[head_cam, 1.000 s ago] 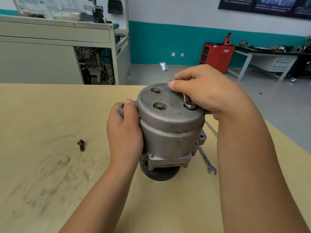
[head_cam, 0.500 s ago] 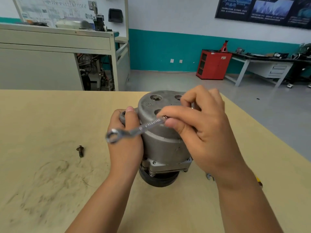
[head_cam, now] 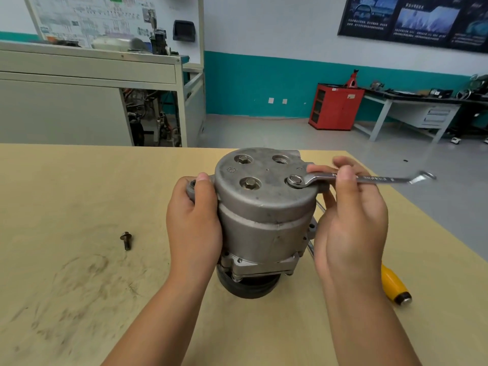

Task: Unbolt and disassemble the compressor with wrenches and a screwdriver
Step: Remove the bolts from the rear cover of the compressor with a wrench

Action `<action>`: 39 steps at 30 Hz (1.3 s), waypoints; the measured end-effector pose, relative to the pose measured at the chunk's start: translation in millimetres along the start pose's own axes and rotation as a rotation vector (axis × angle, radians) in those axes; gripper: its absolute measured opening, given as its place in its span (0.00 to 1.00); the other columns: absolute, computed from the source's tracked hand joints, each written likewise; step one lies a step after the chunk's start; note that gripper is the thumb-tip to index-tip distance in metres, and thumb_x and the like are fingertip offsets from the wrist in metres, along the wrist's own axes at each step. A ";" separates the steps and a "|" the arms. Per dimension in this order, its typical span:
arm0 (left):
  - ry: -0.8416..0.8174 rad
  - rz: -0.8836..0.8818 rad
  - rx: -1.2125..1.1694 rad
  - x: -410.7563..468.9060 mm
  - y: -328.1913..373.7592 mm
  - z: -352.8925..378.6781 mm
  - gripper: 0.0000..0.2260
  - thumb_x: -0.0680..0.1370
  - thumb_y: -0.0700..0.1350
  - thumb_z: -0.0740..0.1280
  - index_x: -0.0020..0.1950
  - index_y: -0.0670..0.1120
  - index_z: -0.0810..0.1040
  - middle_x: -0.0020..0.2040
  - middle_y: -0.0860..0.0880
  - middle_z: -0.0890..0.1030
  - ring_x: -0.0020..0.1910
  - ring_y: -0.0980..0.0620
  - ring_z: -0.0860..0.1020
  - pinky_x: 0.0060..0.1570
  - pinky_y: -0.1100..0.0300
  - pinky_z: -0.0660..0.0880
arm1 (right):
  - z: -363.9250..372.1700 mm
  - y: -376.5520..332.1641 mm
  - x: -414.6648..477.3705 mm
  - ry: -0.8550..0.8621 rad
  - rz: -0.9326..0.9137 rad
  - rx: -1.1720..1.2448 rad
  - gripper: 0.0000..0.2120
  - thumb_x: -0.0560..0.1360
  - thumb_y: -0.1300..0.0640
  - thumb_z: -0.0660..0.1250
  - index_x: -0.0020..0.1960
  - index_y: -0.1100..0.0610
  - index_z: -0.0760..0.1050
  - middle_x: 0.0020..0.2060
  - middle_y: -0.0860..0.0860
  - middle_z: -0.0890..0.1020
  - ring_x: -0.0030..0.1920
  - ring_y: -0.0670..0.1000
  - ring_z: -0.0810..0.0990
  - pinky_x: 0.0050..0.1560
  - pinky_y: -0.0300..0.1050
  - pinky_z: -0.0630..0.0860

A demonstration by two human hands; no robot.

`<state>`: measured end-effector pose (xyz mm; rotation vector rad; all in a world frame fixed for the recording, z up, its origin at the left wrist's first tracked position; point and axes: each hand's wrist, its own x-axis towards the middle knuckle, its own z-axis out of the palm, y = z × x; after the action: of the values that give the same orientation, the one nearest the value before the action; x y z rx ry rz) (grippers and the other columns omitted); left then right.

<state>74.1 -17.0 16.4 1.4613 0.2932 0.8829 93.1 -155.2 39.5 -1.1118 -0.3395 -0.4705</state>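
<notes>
The grey metal compressor (head_cam: 264, 207) stands upright on its black pulley on the yellow table (head_cam: 66, 194). My left hand (head_cam: 194, 225) grips its left side, thumb on a mounting lug. My right hand (head_cam: 348, 215) pinches the shaft of a silver wrench (head_cam: 364, 178). The wrench's ring end sits over a bolt (head_cam: 295, 179) at the right of the top face, and its shaft points right. Two more bolts (head_cam: 249, 183) remain in the top face, and one bolt hole (head_cam: 280, 159) is empty.
A loose bolt (head_cam: 126, 240) lies on the table to the left. A yellow-handled screwdriver (head_cam: 394, 286) and part of another wrench (head_cam: 311, 249) lie right of the compressor, behind my right hand. The table's right edge runs close by, with floor beyond.
My right hand swung the wrench off the compressor, over my left hand, then back. Its ring end now sits on the right-hand bolt with the shaft pointing right. The left hand kept its grip.
</notes>
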 end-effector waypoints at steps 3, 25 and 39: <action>-0.004 -0.006 0.011 0.7 0.0 -0.1 0.15 0.74 0.57 0.56 0.29 0.54 0.61 0.26 0.57 0.66 0.28 0.57 0.63 0.31 0.57 0.62 | 4.8 -8.0 12.8 0.072 0.182 -0.059 0.07 0.79 0.61 0.60 0.55 0.57 0.74 0.34 0.42 0.83 0.38 0.36 0.80 0.44 0.35 0.73; -0.024 0.098 0.012 0.8 -3.9 0.6 0.12 0.77 0.49 0.60 0.33 0.51 0.65 0.26 0.59 0.69 0.26 0.62 0.67 0.26 0.70 0.62 | 3.4 -24.7 6.8 -0.485 -0.481 -0.906 0.10 0.76 0.53 0.63 0.50 0.43 0.81 0.47 0.41 0.67 0.52 0.48 0.64 0.56 0.38 0.63; 0.014 0.092 0.056 -1.3 -2.7 0.4 0.15 0.78 0.51 0.57 0.32 0.51 0.63 0.26 0.60 0.70 0.27 0.61 0.66 0.26 0.70 0.63 | 2.8 4.4 -11.5 0.039 -0.209 -0.369 0.11 0.77 0.50 0.56 0.46 0.47 0.77 0.47 0.46 0.80 0.54 0.44 0.77 0.55 0.36 0.72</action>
<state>74.4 -17.8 13.5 1.5306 0.2647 0.9655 85.5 -148.8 31.6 -1.4300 -0.3442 -0.7607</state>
